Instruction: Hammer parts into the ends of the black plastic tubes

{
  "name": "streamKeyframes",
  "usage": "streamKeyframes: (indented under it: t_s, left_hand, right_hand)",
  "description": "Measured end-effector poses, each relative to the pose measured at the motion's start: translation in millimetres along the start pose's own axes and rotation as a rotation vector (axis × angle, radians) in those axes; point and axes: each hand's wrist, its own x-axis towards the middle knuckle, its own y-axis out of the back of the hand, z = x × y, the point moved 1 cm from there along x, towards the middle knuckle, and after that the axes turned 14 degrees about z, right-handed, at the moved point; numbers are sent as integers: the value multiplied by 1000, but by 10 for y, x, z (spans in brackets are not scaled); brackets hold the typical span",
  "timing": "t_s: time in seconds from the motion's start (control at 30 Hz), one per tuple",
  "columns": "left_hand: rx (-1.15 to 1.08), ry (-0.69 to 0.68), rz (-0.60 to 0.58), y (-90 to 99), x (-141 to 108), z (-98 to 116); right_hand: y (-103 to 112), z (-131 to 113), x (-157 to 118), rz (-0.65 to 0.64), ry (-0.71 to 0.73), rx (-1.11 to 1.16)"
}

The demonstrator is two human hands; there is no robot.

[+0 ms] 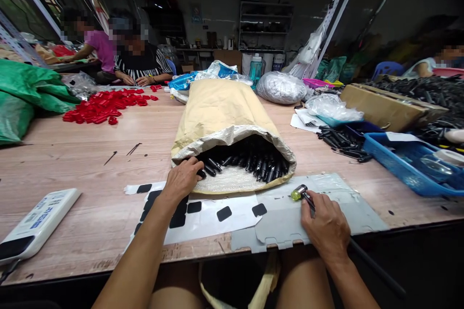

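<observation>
My left hand reaches to the left lip of an open paper-covered woven sack, fingers bent round a black part at its mouth. Many slim black parts lie inside the sack; its depths are too dark to make out. My right hand grips a small hammer with a metal head and a yellow-green face, above a grey sheet. Beyond that hand runs a dark rod; I cannot tell whether it belongs to the hammer. Black rounded pads sit on white backing paper below the sack.
Red parts are heaped at the back left, near a green bag. A white device lies at the left front. On the right stand a blue basket and a cardboard box. Two people sit across the table.
</observation>
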Motion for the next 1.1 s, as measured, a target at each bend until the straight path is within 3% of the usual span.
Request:
streamKeyframes:
  t_s: [0.13, 0.27, 0.37, 0.5, 0.63, 0.77, 1.1]
  left_hand:
    - [-44, -79, 20, -31, -7, -23]
    - [-218, -43, 172, 104, -100, 45]
    - [-431, 4, 251, 267, -280, 308]
    - [-707, -6, 85, 263, -562, 795]
    - [-769, 42, -6, 73, -710, 1003]
    - [-874, 49, -28, -40, -733, 946]
    - [-943, 84, -15, -98, -749, 892]
  right_hand:
    - [78, 69, -24, -50, 42, 72]
    - [204, 176, -105, -74, 13, -34]
    - [247, 247, -147, -104, -6, -51]
    - [293, 244, -125, -127, -69, 48]
    - [419, 52, -81, -146, -178, 278]
    - [547, -232, -50, -189, -240, 504]
    - [685, -864, -53, -389, -339, 828]
